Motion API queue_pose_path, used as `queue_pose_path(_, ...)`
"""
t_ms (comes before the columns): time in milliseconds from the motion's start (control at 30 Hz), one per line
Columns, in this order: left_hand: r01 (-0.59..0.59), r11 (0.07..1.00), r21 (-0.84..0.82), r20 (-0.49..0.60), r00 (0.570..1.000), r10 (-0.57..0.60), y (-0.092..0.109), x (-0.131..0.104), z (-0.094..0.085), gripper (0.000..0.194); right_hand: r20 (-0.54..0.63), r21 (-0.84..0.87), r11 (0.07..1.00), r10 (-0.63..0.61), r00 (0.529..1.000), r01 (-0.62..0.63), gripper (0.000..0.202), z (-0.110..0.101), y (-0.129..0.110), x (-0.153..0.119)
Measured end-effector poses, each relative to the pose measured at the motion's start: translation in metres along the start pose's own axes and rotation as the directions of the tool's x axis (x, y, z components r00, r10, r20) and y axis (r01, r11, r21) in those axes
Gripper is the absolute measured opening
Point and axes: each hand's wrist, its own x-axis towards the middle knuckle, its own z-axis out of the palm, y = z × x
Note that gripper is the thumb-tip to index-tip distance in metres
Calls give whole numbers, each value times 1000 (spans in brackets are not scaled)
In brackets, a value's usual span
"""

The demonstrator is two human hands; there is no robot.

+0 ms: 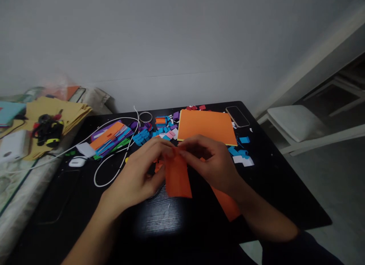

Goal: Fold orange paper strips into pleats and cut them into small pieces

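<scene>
Black table (273, 181): one, bearing all items below; bearings taken from the held piece as dial centre, twelve being the wall side.

Hands, bare, two. Left hand (139, 175): grasping the held piece's upper edge, from nine o'clock. Right hand (218, 164): fingertips pinching the same edge, from three o'clock.

Orange sheets (207, 126): stack at one o'clock, yellow edge showing beneath; full and flat, seemingly unworked.

Coloured paper stack (110, 137): ten o'clock; orange, blue, purple and green, apparently in narrower lengths.

Orange strip (228, 206): four o'clock, partly under the right forearm; flat, apparently unfolded.

Orange paper piece (178, 175): dial centre, hanging between both hands; handling judged partway, upper end gathered at the fingers, lower end loose. Exact fold hidden.

Phone (237, 116): two o'clock, lying flat.

White case (77, 161): nine o'clock.

Small blue pieces (142, 137): eleven o'clock, many, seemingly finished folds; total cannot be told.
</scene>
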Motion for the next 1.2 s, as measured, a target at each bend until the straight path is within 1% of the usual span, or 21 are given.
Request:
queue_pose_path(133,53,999,4,49,997,-53,-6,-1,0,25,57,-11,1000,11,998,-11,7,-3,-2,0)
queue_pose_path(200,45,999,23,66,997,-46,-8,-1,0,24,70,-10,1000,14,997,-14,8,-4,-3,0)
queue_pose_path(333,-3,998,58,72,997,-1,-8,-1,-2,16,79,-20,1000,21,997,-19,8,-4,-3,0)
queue_pose_path(433,-16,998,56,76,997,12,-7,-1,-3,20,87,-44,999,30,996,-26,8,-4,-2,1)
queue_pose_path(500,-4,999,41,77,997,1,-8,-2,-4,23,95,-66,998,19,995,-12,10,-5,-2,2)
queue_pose_path(567,16,999,32,69,997,-19,-9,-2,-5,23,102,-99,993,-47,994,57,13,-9,-4,2)
queue_pose_path(667,31,998,48,35,999,-33,-10,-2,-7,17,106,-168,960,-209,972,225,24,-19,-11,1)
queue_pose_path(733,27,996,79,-10,1000,-27,-10,-2,-7,12,150,-197,944,-239,959,266,29,-26,-17,-1)
queue_pose_path(800,23,992,122,-61,998,-16,-9,-1,-7,9,203,-206,946,-209,957,250,30,-29,-21,-4)
queue_pose_path(833,22,989,146,-81,997,-11,-9,-1,-7,10,202,-212,950,-186,962,228,27,-30,-21,-4)
queue_pose_path(967,9,972,233,-135,991,23,-9,-1,-5,13,113,-260,954,-124,986,150,18,-24,-16,-3)
queue_pose_path(1100,-19,962,273,-143,988,60,-9,-1,-3,17,98,-236,969,-52,994,74,29,-18,-7,0)
queue_pose_path(1200,-23,957,290,-150,986,69,-9,-1,-1,19,62,-225,972,-55,997,68,35,-18,-4,2)
